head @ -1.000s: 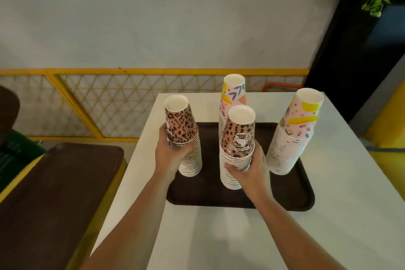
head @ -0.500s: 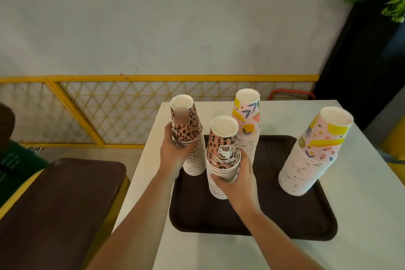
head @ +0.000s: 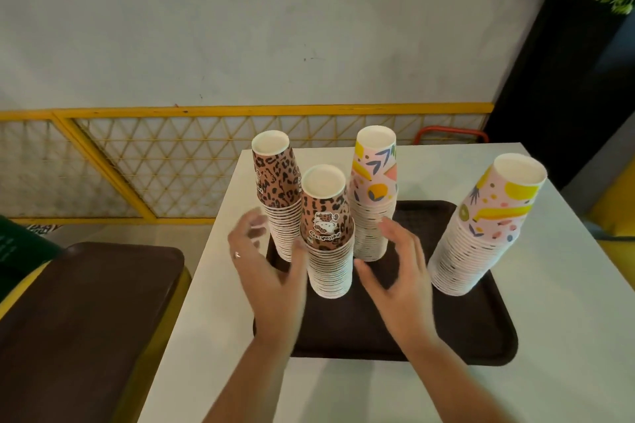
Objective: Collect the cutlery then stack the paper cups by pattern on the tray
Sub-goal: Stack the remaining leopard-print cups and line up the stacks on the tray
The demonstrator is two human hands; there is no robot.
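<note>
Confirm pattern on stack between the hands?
Brown leopard print on the near stack, clearest in the head view.

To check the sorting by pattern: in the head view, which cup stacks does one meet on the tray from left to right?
far leopard stack → near leopard stack → middle pastel stack → right pastel stack, all upside down on the brown tray.

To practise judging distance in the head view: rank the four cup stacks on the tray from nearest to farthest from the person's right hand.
From the right hand:
1. Front leopard stack, just to its left.
2. Back floral stack, just beyond the fingertips.
3. and 4. Right floral stack, at the tray's right edge, and back leopard stack, far left: too close to call.
</note>
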